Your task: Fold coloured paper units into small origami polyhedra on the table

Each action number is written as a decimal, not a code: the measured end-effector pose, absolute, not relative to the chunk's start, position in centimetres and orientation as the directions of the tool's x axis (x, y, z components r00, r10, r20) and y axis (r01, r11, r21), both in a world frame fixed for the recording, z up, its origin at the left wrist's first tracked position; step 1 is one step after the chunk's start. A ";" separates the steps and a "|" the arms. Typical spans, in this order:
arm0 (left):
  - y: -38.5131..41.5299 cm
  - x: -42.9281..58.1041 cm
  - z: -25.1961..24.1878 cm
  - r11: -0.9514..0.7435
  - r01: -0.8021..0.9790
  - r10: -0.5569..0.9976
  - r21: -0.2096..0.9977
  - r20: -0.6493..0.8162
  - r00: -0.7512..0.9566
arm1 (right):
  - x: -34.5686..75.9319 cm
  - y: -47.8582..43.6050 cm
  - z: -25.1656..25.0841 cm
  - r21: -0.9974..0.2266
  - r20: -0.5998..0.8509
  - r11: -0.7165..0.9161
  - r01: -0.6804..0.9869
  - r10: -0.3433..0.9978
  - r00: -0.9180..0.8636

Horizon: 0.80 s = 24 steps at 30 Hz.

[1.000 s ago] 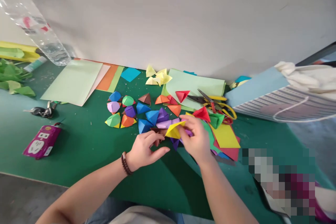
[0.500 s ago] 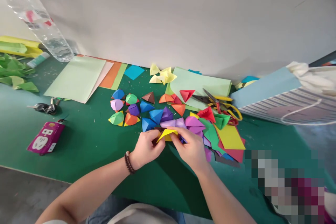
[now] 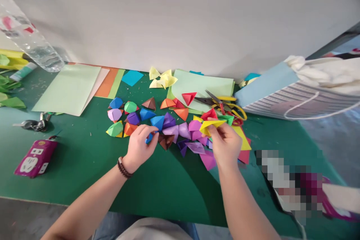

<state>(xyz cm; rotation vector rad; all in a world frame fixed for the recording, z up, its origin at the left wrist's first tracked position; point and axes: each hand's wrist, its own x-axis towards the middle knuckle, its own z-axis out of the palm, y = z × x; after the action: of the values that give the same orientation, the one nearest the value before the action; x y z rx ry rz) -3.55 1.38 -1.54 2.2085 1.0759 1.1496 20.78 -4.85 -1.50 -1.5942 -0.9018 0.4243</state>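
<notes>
My right hand (image 3: 225, 144) pinches a folded yellow paper piece (image 3: 210, 126) by its lower edge, just above a row of origami shapes. My left hand (image 3: 139, 148), with a beaded bracelet on its wrist, curls around a small blue paper piece (image 3: 149, 138). Between my hands, a long cluster of folded paper pyramids (image 3: 174, 129) in blue, purple, pink and brown lies on the green mat (image 3: 70, 168). A dark brown pyramid (image 3: 165, 141) sits right by my left fingers. A magenta folded piece (image 3: 208, 159) lies just below my right hand.
Yellow-handled scissors (image 3: 222, 102) rest on pale green paper (image 3: 201, 90) at the back. Stacked paper sheets (image 3: 69, 89) lie back left, beside a plastic bottle (image 3: 36, 47). Keys (image 3: 32, 124) and a purple socket package (image 3: 36, 158) lie left. A striped paper bag (image 3: 292, 99) stands right.
My hands have parted: the yellow piece, earlier held between both, is now in my right hand alone. My left hand has moved left and now has a small blue piece.
</notes>
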 end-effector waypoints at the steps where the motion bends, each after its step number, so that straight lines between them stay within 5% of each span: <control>1: 1.7 -3.6 -1.6 -0.612 0.463 0.791 0.642 0.499 0.353 | 20.6 -4.7 -1.5 -0.954 0.201 0.003 0.300 0.749 0.631; 14: 4.9 0.7 1.9 -0.728 0.560 0.682 0.396 0.329 0.653 | 20.9 -4.2 -1.3 -0.907 0.277 -0.001 0.420 0.750 0.600; 19: 3.5 2.6 3.5 -0.804 0.445 0.566 0.393 0.277 0.776 | 21.7 -4.1 -1.8 -0.868 0.356 0.028 0.496 0.731 0.582; 24: -0.2 3.6 1.7 -0.917 0.383 0.397 0.109 0.190 0.898 | 21.9 -4.5 -1.3 -0.864 0.389 0.063 0.500 0.713 0.583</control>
<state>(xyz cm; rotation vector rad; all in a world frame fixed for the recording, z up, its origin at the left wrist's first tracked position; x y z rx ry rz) 3.61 -0.15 1.73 2.9932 0.6156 0.3221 21.86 -4.47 -1.33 -1.5881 -1.0471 0.2168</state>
